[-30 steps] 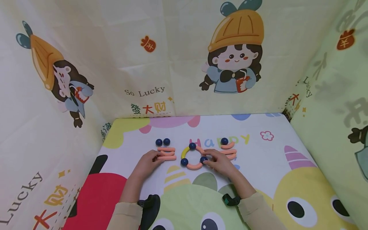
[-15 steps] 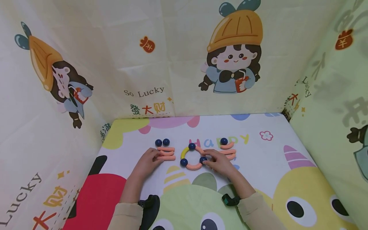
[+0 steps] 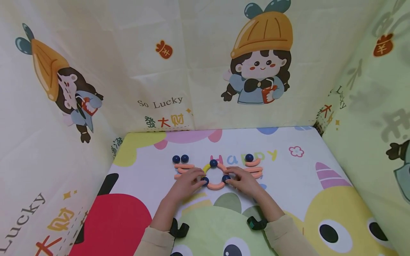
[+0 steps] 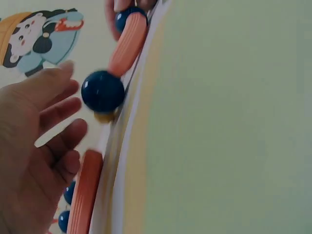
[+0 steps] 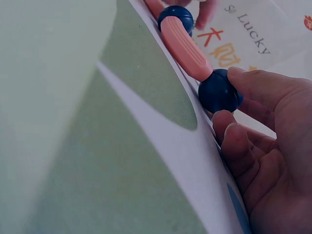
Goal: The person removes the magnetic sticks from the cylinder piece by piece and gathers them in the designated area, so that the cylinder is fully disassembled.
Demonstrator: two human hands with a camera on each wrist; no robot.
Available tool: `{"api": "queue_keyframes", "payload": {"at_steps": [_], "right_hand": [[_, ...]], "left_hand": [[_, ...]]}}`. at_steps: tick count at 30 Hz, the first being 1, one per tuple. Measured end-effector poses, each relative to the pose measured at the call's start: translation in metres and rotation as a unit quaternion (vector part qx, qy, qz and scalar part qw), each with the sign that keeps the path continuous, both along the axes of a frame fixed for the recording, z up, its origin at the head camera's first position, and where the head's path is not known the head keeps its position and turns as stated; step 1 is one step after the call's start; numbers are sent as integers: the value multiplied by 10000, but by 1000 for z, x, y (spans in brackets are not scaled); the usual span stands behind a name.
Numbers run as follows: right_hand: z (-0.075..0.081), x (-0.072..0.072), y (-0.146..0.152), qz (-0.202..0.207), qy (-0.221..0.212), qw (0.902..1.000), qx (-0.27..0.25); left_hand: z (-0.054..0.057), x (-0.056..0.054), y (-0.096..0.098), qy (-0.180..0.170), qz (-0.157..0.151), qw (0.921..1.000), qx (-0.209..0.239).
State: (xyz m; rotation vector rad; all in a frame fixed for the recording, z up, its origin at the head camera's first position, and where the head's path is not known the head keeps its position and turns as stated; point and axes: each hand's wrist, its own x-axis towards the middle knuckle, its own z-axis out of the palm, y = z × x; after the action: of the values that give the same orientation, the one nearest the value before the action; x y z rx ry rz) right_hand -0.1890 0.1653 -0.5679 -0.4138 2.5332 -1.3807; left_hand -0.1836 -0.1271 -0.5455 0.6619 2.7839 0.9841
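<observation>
A ring of three dark blue balls and curved rods lies flat on the table. Its top ball (image 3: 213,163) joins a yellow rod (image 3: 206,167) and a pink rod (image 3: 221,168); another pink rod (image 3: 216,186) forms the bottom. My right hand (image 3: 245,181) pinches the ring's right ball (image 5: 219,92) between thumb and fingers. Beside the ring's left ball (image 4: 102,92) is my left hand (image 3: 187,183), thumb and fingers spread around it with a gap showing in the left wrist view. It partly hides the yellow rod and the loose pink rods behind it.
Two loose blue balls (image 3: 180,159) sit left of the ring, above several pink rods (image 3: 184,166). To the right are one blue ball (image 3: 249,157), a curved pink rod (image 3: 253,163) and further pink rods (image 3: 256,170). Printed cloth walls (image 3: 205,71) enclose the table's back and sides.
My left hand has left the loose pink rods and moved right to the ring's left ball. The right hand has stayed at the right ball.
</observation>
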Motion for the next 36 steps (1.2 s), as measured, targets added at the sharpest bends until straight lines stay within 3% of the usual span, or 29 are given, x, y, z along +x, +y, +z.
{"api": "queue_keyframes", "payload": {"at_steps": [5, 11, 18, 21, 36], "right_hand": [[-1, 0, 0, 17, 4, 10000, -16], [0, 0, 0, 20, 15, 10000, 0], [3, 1, -1, 11, 70, 10000, -9], [3, 1, -1, 0, 56, 10000, 30], [0, -3, -1, -14, 13, 10000, -19]], "left_hand": [[-6, 4, 12, -56, -262, 9996, -2], [-11, 4, 12, 73, -486, 9987, -134], [-16, 4, 11, 654, -862, 9932, -426], [-19, 4, 12, 832, -912, 9907, -565], [-20, 2, 11, 875, -1032, 9901, -368]]}}
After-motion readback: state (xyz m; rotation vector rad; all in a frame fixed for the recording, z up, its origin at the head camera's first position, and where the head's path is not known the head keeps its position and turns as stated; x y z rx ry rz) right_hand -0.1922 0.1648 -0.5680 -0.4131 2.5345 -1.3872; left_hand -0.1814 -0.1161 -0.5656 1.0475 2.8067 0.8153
